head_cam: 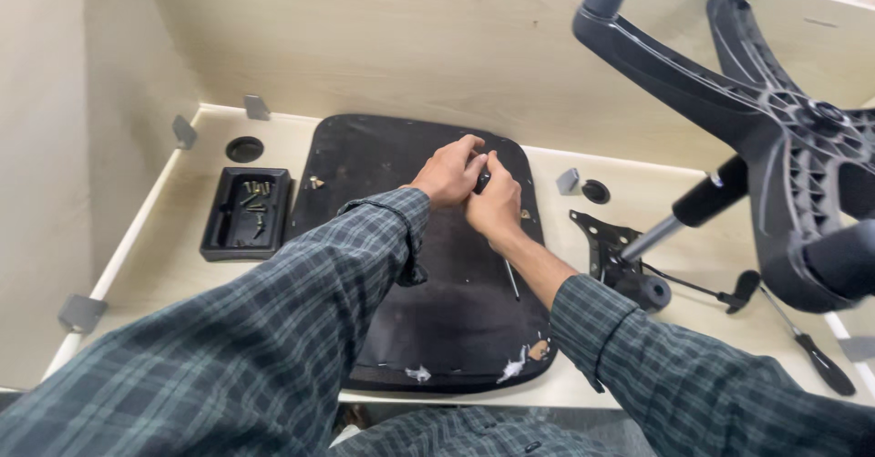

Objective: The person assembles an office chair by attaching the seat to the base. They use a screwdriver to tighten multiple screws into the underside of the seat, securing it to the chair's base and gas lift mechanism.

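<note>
A black chair seat pan (383, 266) lies underside up on a pale desk. My left hand (448, 171) and my right hand (495, 204) are pressed together over its far right part. Between them they grip a small black part (482, 180); its shape is mostly hidden by my fingers. A thin metal rod (512, 279) lies on the seat just below my right wrist. A loose screw (315, 183) sits near the seat's far left corner.
A black tray (219, 234) with several screws stands to the left of the seat. At the right lie a black tilt mechanism with gas cylinder (629, 266), an upturned five-star chair base (784, 120) and a screwdriver (816, 352). Desk walls rise behind and at the left.
</note>
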